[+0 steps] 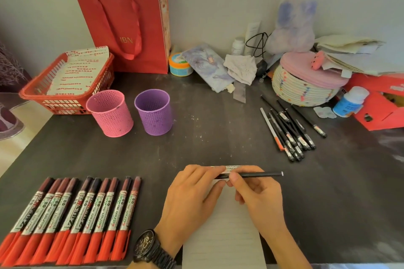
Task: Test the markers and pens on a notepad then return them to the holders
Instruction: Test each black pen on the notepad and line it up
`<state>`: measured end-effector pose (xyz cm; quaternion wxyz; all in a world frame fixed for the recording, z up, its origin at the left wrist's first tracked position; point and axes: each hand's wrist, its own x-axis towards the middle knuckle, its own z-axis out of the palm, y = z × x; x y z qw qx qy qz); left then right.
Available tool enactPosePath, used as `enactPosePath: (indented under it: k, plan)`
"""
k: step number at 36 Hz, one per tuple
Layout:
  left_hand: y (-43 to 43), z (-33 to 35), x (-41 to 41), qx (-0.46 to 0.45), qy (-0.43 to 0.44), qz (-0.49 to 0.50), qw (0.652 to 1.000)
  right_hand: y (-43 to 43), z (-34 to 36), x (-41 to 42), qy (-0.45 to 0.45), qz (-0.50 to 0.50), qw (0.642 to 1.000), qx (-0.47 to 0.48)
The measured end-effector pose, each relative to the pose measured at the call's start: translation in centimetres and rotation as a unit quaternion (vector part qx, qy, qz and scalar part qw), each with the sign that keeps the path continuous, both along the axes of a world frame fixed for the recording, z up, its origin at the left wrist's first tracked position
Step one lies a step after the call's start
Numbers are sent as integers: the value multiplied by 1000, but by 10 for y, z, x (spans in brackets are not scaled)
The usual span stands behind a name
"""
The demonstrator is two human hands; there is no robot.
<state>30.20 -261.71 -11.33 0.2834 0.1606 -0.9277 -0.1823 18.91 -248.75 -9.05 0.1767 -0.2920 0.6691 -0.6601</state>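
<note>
A slim black pen [258,174] lies level over the top of a white notepad [225,238] at the table's near edge. My right hand [255,194] pinches the pen's barrel; my left hand [192,196] grips its left end, where the cap sits. Several red-capped markers [72,216] lie in a row at the near left. A bunch of black pens [288,129] lies at the right. Behind, an empty pink holder [110,113] and a purple holder [154,112] stand side by side.
A red basket [65,81] with papers and a red paper bag [126,26] stand at the back left. A woven basket with a pink lid [306,85], a red box [380,102], bottles and clutter fill the back right. The dark tabletop [207,133] spreads between.
</note>
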Motion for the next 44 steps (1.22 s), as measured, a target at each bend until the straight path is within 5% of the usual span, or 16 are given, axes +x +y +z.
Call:
enactPosePath:
  k: [6,10,22,44]
  plan:
    - [-1,2,1,50,-57,46,996,15,7,-8,-101,-95,990,-17]
    - [-5,-3,-1,71,-101,71,990,48,16,-31,-120,-101,983,96]
    - [-11,-9,-6,125,-115,103,980,143,37,-87,133,-65,874,462]
    - [-11,-13,-4,160,-130,115,972,145,16,-76,192,-94,824,524]
